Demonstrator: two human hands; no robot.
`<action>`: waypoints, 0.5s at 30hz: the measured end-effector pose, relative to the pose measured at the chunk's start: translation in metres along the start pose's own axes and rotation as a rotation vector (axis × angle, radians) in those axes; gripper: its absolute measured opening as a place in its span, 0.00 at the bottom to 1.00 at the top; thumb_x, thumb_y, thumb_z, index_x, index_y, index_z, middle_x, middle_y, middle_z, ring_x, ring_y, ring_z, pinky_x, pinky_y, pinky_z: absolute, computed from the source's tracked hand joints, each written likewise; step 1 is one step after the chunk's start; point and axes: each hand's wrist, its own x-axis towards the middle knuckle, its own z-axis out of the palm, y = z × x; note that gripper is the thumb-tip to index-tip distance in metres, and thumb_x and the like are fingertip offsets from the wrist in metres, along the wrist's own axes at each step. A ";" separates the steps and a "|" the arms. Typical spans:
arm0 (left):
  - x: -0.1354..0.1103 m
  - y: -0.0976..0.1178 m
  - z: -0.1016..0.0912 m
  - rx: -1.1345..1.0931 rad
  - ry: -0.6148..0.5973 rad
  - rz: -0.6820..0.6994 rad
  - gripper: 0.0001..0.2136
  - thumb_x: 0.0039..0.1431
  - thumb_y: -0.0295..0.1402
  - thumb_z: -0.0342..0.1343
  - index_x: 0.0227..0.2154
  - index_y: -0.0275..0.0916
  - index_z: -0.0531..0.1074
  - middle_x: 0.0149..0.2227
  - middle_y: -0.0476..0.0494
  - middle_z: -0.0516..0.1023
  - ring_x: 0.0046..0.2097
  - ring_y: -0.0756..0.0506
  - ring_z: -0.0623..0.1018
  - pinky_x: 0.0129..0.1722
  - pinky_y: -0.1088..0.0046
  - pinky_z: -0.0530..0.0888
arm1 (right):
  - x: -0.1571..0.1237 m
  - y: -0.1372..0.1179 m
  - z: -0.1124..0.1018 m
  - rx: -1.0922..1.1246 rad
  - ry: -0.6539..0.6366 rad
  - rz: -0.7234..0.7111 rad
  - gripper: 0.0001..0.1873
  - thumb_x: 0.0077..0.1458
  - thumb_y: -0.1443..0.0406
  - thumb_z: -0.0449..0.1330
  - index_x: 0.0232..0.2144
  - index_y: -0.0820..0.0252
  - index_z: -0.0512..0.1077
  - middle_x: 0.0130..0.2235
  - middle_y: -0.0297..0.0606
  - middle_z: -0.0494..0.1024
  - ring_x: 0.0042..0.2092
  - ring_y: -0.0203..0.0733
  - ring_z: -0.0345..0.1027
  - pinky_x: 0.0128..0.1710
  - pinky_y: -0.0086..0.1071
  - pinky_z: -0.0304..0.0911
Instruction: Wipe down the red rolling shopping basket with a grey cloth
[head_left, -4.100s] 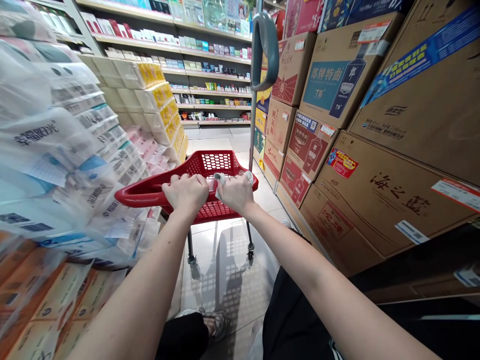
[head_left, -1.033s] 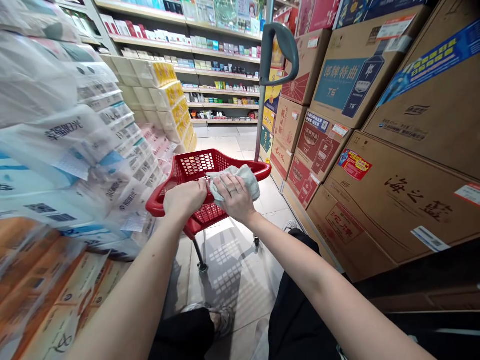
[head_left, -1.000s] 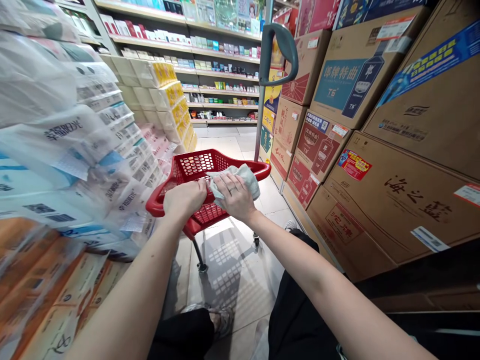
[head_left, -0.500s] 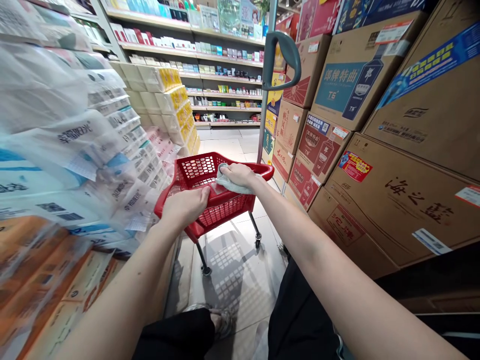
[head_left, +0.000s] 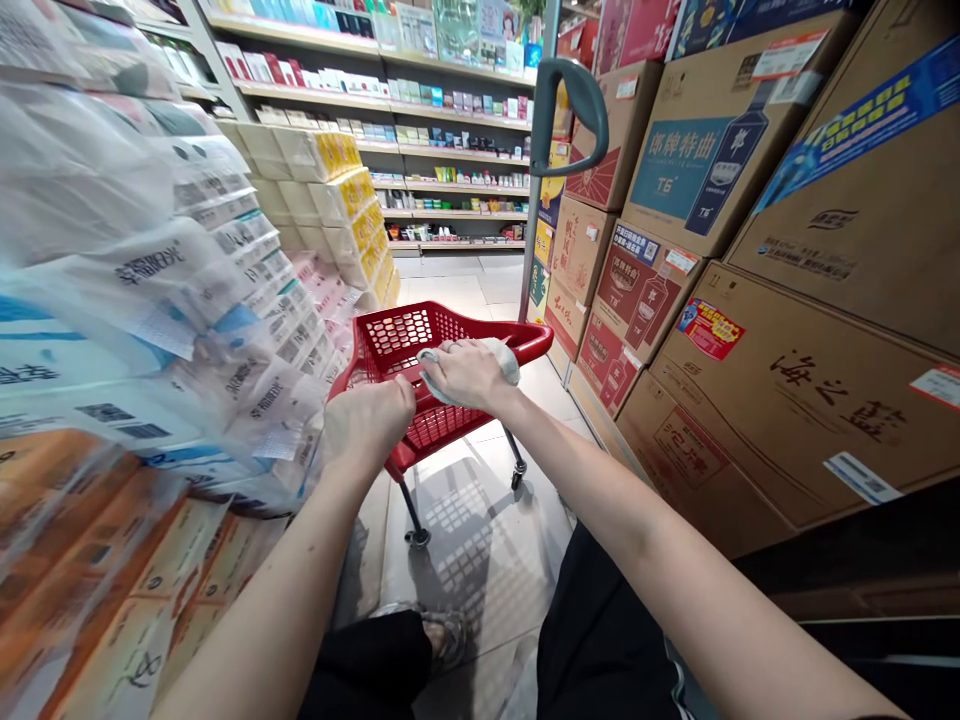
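A red plastic shopping basket (head_left: 401, 335) on wheels stands in the aisle in front of me, its grey pull handle (head_left: 568, 115) raised at the right. My left hand (head_left: 367, 420) is closed around the basket's near rim. My right hand (head_left: 466, 373) presses a light grey cloth (head_left: 506, 357) onto the rim beside it, fingers curled over the cloth. Both my forearms reach forward from below, and my dark trousers and one shoe show at the bottom.
Wrapped packs of tissue paper (head_left: 150, 290) are stacked high on the left. Big cardboard cartons (head_left: 787, 260) are piled on the right. Store shelves (head_left: 420, 110) with small goods cross the far end. A strip of tiled floor (head_left: 472, 540) runs between them.
Earlier both hands gripped the rim side by side. Since then my right hand has spread the cloth and slid it along the rim, out towards the right corner and back near my left hand; the basket turned slightly.
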 end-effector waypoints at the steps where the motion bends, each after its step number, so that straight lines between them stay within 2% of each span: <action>1: -0.001 0.000 0.001 0.000 0.008 0.002 0.37 0.65 0.42 0.23 0.37 0.26 0.80 0.35 0.23 0.80 0.40 0.30 0.80 0.35 0.58 0.70 | 0.000 -0.001 -0.001 0.005 -0.014 -0.006 0.27 0.70 0.55 0.37 0.46 0.58 0.74 0.48 0.43 0.79 0.52 0.46 0.71 0.57 0.41 0.58; 5: -0.006 0.002 -0.001 0.000 0.015 0.027 0.38 0.66 0.43 0.23 0.36 0.27 0.79 0.34 0.23 0.80 0.39 0.30 0.80 0.34 0.59 0.70 | 0.018 0.004 -0.005 0.067 -0.184 0.015 0.29 0.69 0.54 0.37 0.42 0.58 0.76 0.45 0.44 0.81 0.48 0.48 0.74 0.50 0.41 0.64; 9: -0.008 0.008 -0.007 -0.016 0.015 0.011 0.38 0.66 0.43 0.22 0.35 0.28 0.80 0.32 0.24 0.79 0.38 0.31 0.80 0.33 0.59 0.70 | 0.046 0.013 -0.002 0.140 -0.314 0.075 0.24 0.65 0.55 0.44 0.41 0.61 0.77 0.48 0.48 0.80 0.48 0.53 0.74 0.45 0.40 0.67; 11: -0.006 0.008 -0.008 -0.020 0.013 0.007 0.37 0.65 0.43 0.23 0.35 0.28 0.80 0.32 0.24 0.79 0.38 0.31 0.80 0.34 0.60 0.70 | 0.052 0.017 0.000 0.173 -0.328 0.079 0.24 0.64 0.55 0.46 0.42 0.61 0.77 0.50 0.48 0.79 0.49 0.54 0.74 0.45 0.40 0.67; 15: 0.005 0.000 -0.005 -0.020 -0.043 -0.022 0.34 0.64 0.42 0.28 0.37 0.27 0.80 0.35 0.25 0.80 0.40 0.31 0.80 0.35 0.59 0.71 | 0.046 0.026 -0.001 0.224 -0.278 0.018 0.28 0.66 0.52 0.41 0.41 0.60 0.77 0.49 0.46 0.79 0.48 0.51 0.74 0.46 0.38 0.66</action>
